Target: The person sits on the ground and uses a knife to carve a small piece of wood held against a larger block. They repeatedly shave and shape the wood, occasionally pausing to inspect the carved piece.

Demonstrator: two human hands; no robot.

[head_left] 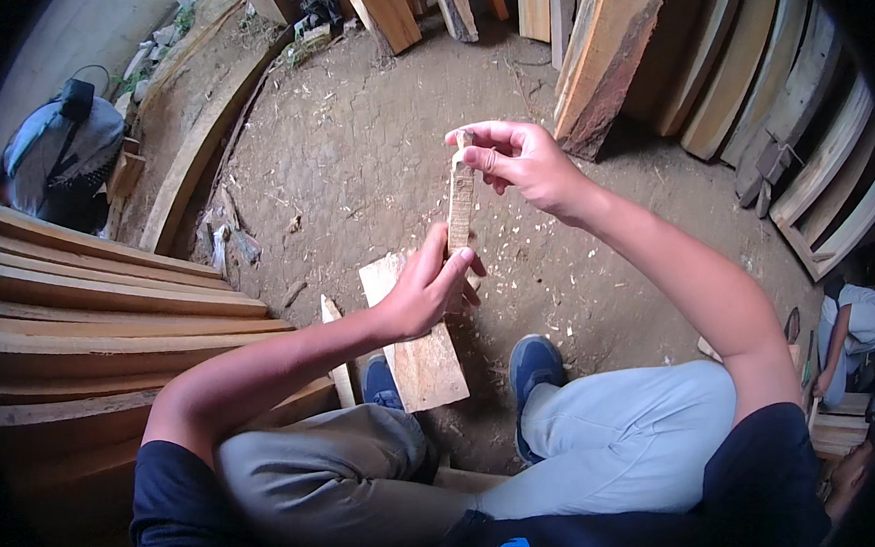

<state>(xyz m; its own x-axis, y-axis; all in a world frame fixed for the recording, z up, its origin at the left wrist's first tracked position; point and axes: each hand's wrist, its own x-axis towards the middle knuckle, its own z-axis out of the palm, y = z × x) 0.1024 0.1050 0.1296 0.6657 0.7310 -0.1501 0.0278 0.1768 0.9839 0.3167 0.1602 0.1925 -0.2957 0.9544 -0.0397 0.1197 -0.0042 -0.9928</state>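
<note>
I hold a short, narrow wooden stick [461,204] upright in front of me, above the dirt floor. My right hand [521,158] pinches its top end between thumb and fingers. My left hand [428,289] grips its bottom end. Below the hands a short flat board [420,350] lies on the ground between my feet, with wood shavings scattered about it.
Stacked planks [78,295] fill the left side. More boards and slabs [614,42] lean along the back and right. A blue-grey backpack [54,147] sits at the far left. Another person [852,333] crouches at the right edge. My blue shoes [533,363] rest on the dirt.
</note>
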